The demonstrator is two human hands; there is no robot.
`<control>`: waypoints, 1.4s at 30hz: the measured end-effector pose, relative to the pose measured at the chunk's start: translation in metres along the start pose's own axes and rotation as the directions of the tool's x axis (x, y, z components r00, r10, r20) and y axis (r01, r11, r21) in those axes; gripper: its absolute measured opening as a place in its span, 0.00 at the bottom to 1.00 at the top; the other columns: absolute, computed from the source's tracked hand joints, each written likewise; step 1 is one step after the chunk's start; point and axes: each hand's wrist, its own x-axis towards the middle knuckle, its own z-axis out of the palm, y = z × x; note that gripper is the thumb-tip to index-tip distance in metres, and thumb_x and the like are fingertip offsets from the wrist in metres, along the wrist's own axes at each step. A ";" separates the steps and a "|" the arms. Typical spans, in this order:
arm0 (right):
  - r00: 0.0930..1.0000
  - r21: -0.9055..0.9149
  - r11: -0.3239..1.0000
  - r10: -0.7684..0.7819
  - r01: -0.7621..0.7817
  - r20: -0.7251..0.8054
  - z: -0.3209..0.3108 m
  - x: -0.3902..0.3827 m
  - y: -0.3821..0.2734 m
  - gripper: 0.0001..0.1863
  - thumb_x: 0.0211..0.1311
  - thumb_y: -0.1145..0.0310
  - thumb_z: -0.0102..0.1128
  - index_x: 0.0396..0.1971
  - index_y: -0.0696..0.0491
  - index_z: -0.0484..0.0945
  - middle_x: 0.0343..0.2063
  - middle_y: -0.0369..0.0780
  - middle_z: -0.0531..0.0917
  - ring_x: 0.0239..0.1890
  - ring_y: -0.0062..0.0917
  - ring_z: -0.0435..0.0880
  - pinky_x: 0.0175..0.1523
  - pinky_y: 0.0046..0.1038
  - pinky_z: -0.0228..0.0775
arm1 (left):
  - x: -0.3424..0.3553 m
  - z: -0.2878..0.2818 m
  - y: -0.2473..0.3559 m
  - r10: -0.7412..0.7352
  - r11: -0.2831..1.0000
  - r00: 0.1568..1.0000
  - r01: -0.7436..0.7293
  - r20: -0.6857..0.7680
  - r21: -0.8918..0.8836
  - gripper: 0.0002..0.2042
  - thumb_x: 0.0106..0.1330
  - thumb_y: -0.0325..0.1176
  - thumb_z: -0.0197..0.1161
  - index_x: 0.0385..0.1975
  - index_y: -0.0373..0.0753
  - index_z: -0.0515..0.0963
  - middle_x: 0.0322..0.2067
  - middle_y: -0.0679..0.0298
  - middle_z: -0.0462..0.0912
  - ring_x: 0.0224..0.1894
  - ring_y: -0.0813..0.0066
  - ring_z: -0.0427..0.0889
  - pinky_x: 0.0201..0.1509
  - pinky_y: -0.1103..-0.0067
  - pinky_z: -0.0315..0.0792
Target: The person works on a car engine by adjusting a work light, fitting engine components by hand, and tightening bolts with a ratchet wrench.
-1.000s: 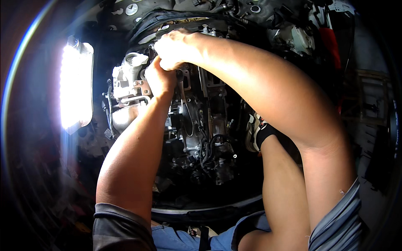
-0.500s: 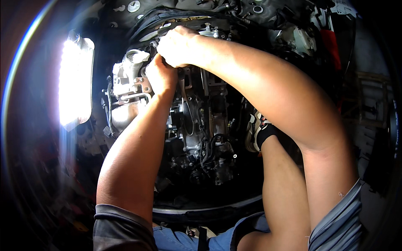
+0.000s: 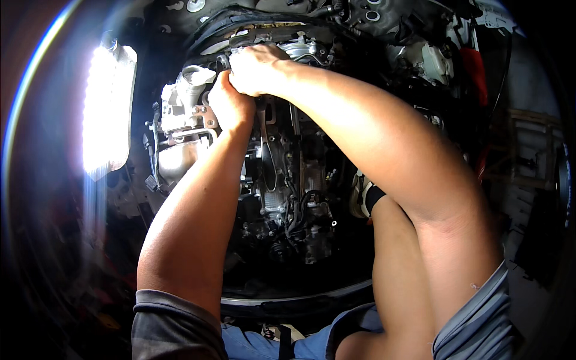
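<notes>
**Both hands deep in an open engine bay**

From my remote seat, the engine (image 3: pixel 288 198) fills the middle of the view, a dark mass of belts, hoses and cast metal framed by the curved black edge of the bay (image 3: pixel 300 297) at 6 o'clock. A bright work light (image 3: pixel 108 114) glares at 9 o'clock, well apart from the hands and washing out that side of the frame. At 10 o'clock on the engine sits a pale grey cast housing (image 3: pixel 180 99) with a round port on top, above a dull metal heat shield (image 3: pixel 174 159). Red bodywork (image 3: pixel 477 72) shows at 2 o'clock.

My two forearms rise from the lower edge and meet near 12 o'clock. The left hand (image 3: pixel 231 105) is curled, pressed against the housing's right side; I cannot tell what its fingers have hold of. The right hand (image 3: pixel 258 69) is closed in a fist just above and touching the left, knuckles up, gripping something hidden beneath it at the engine's top edge. A shoe with a black sock (image 3: pixel 366 198) rests at 3 o'clock beside the engine.
</notes>
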 end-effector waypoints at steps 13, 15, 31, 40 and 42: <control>0.922 0.332 0.864 0.317 -0.378 0.223 0.055 -0.069 -0.002 0.13 0.58 0.72 0.58 0.38 0.64 0.85 0.41 0.59 0.85 0.46 0.46 0.87 0.51 0.38 0.81 | -0.002 -0.001 0.003 -0.085 0.994 0.995 0.089 0.055 -0.067 0.13 0.59 0.34 0.72 0.24 0.35 0.76 0.23 0.54 0.83 0.26 0.53 0.82 0.36 0.68 0.74; 0.878 0.374 0.794 0.420 -0.479 0.231 0.056 -0.063 -0.013 0.13 0.61 0.72 0.57 0.40 0.62 0.85 0.45 0.56 0.85 0.48 0.46 0.87 0.53 0.39 0.81 | -0.003 -0.003 0.003 -0.106 0.991 0.993 0.110 0.057 -0.080 0.12 0.59 0.34 0.72 0.24 0.35 0.77 0.23 0.54 0.83 0.27 0.54 0.82 0.36 0.68 0.74; 0.841 0.549 0.688 0.539 -0.475 0.053 0.052 -0.084 -0.011 0.21 0.66 0.55 0.54 0.32 0.61 0.84 0.34 0.55 0.87 0.39 0.44 0.89 0.44 0.40 0.81 | -0.003 -0.001 0.002 -0.185 0.946 0.979 0.200 0.084 -0.255 0.06 0.61 0.30 0.70 0.33 0.34 0.84 0.26 0.55 0.86 0.27 0.65 0.85 0.37 0.74 0.75; 0.986 0.952 -0.303 0.167 0.040 0.012 -0.020 -0.100 0.053 0.17 0.77 0.52 0.48 0.40 0.52 0.73 0.27 0.33 0.73 0.23 0.18 0.71 0.36 0.26 0.72 | -0.005 -0.002 0.006 -0.175 0.966 0.981 0.188 0.084 -0.180 0.09 0.59 0.34 0.72 0.35 0.37 0.85 0.28 0.53 0.86 0.30 0.56 0.86 0.38 0.70 0.76; 0.950 0.992 0.011 0.290 -0.123 0.114 -0.038 -0.094 0.045 0.23 0.77 0.44 0.44 0.34 0.51 0.71 0.24 0.28 0.67 0.17 0.08 0.60 0.20 0.15 0.55 | -0.007 0.000 -0.001 -0.176 0.967 0.982 0.186 0.069 -0.174 0.11 0.58 0.35 0.73 0.36 0.37 0.85 0.30 0.51 0.86 0.33 0.54 0.86 0.40 0.69 0.77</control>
